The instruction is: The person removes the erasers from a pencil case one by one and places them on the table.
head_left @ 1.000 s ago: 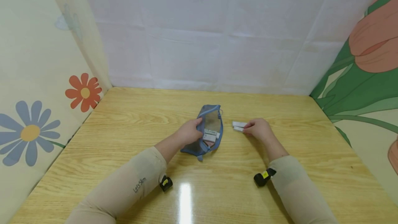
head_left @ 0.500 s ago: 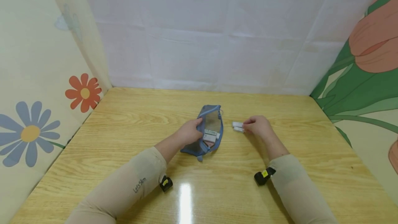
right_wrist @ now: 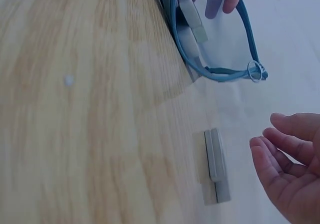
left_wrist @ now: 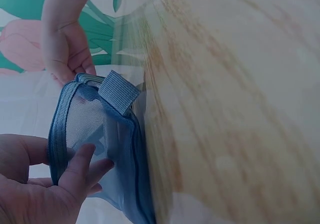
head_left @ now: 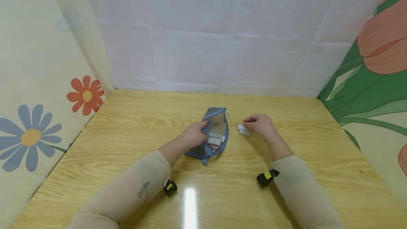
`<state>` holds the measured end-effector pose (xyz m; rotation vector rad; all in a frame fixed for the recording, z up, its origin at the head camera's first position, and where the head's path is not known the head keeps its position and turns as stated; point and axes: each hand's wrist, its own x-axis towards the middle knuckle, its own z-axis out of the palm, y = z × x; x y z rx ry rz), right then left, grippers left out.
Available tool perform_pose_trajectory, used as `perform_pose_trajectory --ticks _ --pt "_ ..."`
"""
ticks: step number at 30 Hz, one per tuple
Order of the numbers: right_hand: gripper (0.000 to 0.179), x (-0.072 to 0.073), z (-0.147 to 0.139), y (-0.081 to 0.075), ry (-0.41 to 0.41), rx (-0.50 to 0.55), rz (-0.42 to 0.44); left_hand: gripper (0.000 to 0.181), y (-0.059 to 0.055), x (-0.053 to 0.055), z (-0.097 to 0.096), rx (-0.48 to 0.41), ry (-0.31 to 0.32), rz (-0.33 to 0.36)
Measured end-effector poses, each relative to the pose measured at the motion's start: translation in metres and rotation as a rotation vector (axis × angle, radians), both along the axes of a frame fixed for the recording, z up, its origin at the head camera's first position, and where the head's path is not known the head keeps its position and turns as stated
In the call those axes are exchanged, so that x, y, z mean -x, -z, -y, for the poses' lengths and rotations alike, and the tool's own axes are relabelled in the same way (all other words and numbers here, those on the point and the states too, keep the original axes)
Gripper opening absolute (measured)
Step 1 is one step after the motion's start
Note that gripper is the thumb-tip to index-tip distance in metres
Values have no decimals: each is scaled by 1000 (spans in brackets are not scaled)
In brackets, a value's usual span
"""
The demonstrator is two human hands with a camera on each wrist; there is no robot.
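Observation:
A blue mesh zip pouch (head_left: 196,152) lies unzipped mid-table, its mouth facing right. My left hand (head_left: 192,135) grips the near-left rim, thumb on one side of the zip edge and fingers on the other, as the left wrist view shows at the pouch wall (left_wrist: 125,149). Small white boxes (head_left: 214,140) sit within the pouch. Right of it, two slim whitish boxes (right_wrist: 215,156) lie side by side on the wood. Over them hovers my right hand (head_left: 262,126); in the right wrist view its loosely bent fingers (right_wrist: 267,166) hold nothing and stand apart from the boxes.
The wooden table (head_left: 143,116) runs back to a white cloth backdrop (head_left: 203,45). Flower-printed panels stand at left and right. A metal ring (right_wrist: 256,72) hangs at the pouch's zip end, and black wrist cameras (head_left: 268,177) sit under both sleeves.
My right hand has let go of the slim boxes and shifted slightly left and up above them. The left hand and pouch have stayed put.

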<state>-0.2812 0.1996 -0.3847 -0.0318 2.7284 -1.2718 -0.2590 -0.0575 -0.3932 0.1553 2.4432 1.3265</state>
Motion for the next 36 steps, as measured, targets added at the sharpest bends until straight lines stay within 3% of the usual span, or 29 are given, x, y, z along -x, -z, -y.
perform_pose_trajectory --ticks 16,23,36 --pt "22 0 40 8 -108 1 -67 73 0 -1 0 -11 -3 5" --pt "22 -1 53 12 -132 -22 -48 73 1 0 0 -32 -4 0" --pt "22 -1 63 23 -256 -102 -30 73 -3 -2 0 -34 0 17"
